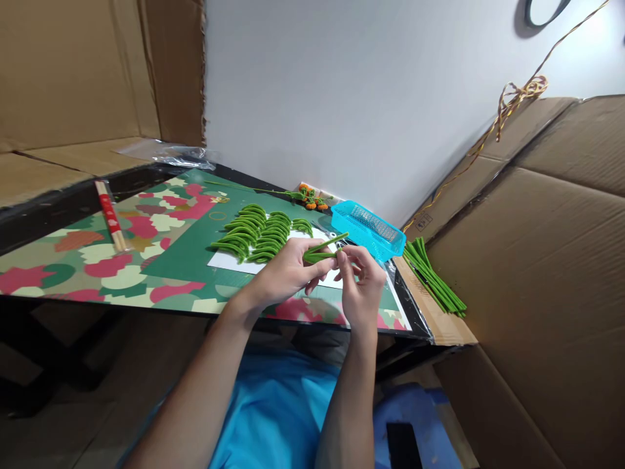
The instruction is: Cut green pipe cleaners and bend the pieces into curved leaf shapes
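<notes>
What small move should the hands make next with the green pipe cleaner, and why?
Probably bend the green pipe cleaner closed: left hand and right hand pinch it half folded, and the pile of green pieces beside looks fully curved.

At the middle of the desk [58, 260], bent stems [256, 234] lie on a sheet [222, 260]. A basket [368, 228] sits to their right by the far-right corner, and chopsticks [111, 215] lie near the left edge.

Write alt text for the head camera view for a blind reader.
The left hand and right hand hold a green pipe cleaner between their fingers over a patterned table. Nearby lie rows of curved green pieces, a blue basket and straight green stems.
</notes>
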A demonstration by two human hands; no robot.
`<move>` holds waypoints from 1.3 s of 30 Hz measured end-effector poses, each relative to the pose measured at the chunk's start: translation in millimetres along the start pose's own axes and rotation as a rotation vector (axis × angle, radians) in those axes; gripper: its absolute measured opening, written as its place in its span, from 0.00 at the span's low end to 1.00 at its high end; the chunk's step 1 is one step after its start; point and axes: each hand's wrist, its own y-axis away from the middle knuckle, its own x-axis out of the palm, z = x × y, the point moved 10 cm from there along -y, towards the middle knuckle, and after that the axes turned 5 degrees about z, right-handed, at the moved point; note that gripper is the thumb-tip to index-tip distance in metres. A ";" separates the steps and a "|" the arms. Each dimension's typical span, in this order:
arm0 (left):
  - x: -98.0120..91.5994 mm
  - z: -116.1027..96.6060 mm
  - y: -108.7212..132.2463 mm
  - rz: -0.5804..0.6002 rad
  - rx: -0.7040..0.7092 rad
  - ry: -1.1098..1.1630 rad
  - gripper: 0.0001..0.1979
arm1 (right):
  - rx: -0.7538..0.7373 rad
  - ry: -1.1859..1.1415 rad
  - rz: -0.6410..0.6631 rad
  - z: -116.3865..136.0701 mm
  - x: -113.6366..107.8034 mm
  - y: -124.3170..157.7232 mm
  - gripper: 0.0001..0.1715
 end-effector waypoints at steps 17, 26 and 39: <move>-2.5 11.0 -2.6 -0.033 -0.038 0.087 0.21 | 0.000 -0.157 -0.033 -3.3 -1.8 -1.7 0.15; -5.5 15.6 -5.0 -0.065 -0.048 0.141 0.20 | 0.005 -0.092 -0.012 -3.6 0.2 0.1 0.10; -1.5 2.7 -4.5 -0.030 -0.014 -0.017 0.14 | 0.039 -0.099 -0.090 -9.1 -6.4 -2.6 0.14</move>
